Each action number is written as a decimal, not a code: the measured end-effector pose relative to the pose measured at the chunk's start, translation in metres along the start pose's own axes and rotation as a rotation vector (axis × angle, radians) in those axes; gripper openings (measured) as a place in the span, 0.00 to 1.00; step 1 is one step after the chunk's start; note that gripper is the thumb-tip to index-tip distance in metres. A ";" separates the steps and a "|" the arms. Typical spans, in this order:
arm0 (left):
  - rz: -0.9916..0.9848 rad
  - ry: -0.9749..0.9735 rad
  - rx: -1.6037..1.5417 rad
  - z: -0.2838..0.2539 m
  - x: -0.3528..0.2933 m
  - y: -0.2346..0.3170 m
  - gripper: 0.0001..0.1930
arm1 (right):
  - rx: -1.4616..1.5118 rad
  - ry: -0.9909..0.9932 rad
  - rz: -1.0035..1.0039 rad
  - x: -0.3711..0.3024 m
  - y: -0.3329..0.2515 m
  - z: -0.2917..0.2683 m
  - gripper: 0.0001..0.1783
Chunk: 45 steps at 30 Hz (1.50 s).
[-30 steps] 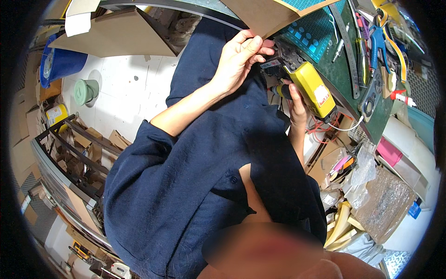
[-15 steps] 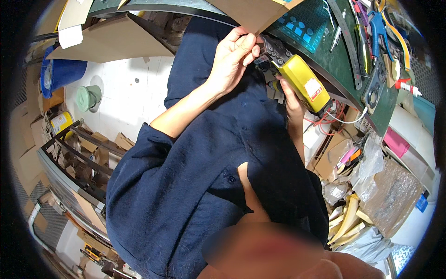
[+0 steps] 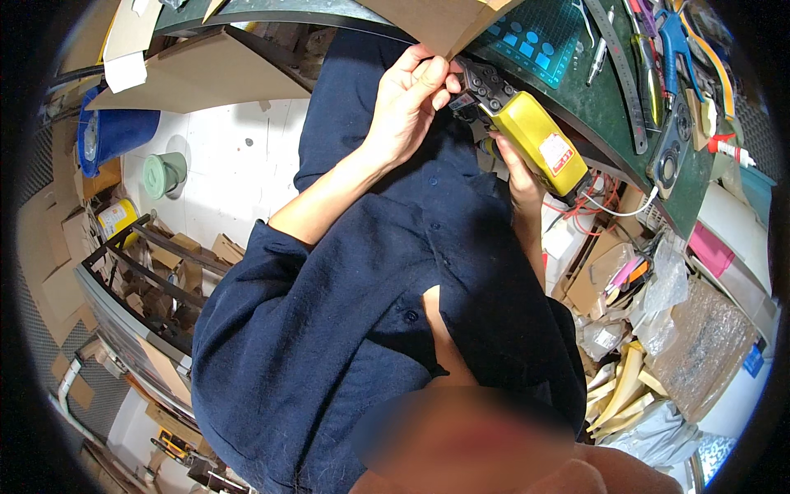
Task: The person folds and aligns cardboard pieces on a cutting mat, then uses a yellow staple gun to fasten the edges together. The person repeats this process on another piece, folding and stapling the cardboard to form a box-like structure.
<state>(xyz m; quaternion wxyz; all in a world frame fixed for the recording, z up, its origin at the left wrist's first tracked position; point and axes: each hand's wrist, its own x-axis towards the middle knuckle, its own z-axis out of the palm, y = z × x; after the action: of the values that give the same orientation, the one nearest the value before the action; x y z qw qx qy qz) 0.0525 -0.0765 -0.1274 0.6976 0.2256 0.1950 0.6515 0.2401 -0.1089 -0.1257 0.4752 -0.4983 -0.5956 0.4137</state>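
My right hand grips the yellow handle of a crimping tool with black jaws, held at the edge of the green workbench. My left hand pinches a small dark part at the tool's jaws, fingers closed around it; what the part is cannot be made out. A brown cardboard piece hangs just above both hands. My dark blue shirt and lap fill the middle of the view.
A green cutting mat, a steel ruler, pliers and a round black part lie on the workbench. Red and white wires hang below its edge. Cardboard boxes, plastic bags and bubble wrap crowd the right. A blue tub, green roll and metal rack stand left.
Both hands and the crimping tool have shifted slightly up in view, closer to the bench edge. The grip on the tool and the pinch at its jaws stay the same.
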 end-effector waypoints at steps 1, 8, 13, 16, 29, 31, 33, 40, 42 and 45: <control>0.000 0.003 0.000 0.000 -0.001 0.000 0.13 | 0.003 -0.002 0.007 0.000 0.001 0.000 0.12; -0.003 -0.007 -0.016 -0.001 0.000 0.000 0.13 | -0.004 0.020 0.052 -0.001 0.000 0.000 0.14; -0.010 -0.035 -0.009 -0.004 0.001 0.001 0.13 | 0.051 0.022 0.088 -0.001 -0.002 0.000 0.15; -0.007 -0.031 -0.006 -0.003 0.001 0.001 0.13 | 0.069 0.027 0.084 -0.001 -0.001 0.001 0.15; 0.000 -0.003 0.021 -0.002 0.001 0.000 0.12 | 0.019 0.038 0.002 0.004 -0.010 0.002 0.14; 0.004 0.000 0.022 -0.003 0.001 0.000 0.12 | 0.026 0.021 0.028 0.004 -0.011 0.001 0.15; 0.006 -0.009 0.020 -0.003 0.002 0.000 0.12 | 0.031 0.021 0.028 0.004 -0.011 0.001 0.15; 0.004 -0.006 0.062 -0.004 0.002 0.002 0.12 | 0.049 -0.007 0.035 0.005 -0.006 0.001 0.14; 0.001 -0.007 0.112 -0.006 0.001 0.003 0.12 | 0.071 -0.009 0.054 0.003 -0.004 -0.001 0.14; 0.025 -0.006 0.291 -0.002 -0.001 0.012 0.11 | 0.125 0.022 0.053 0.000 -0.010 -0.001 0.15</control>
<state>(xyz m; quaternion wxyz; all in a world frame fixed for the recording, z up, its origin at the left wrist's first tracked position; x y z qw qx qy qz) 0.0413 -0.0768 -0.1218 0.6500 0.3287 0.2825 0.6241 0.2395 -0.1099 -0.1161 0.5006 -0.4879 -0.5500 0.4571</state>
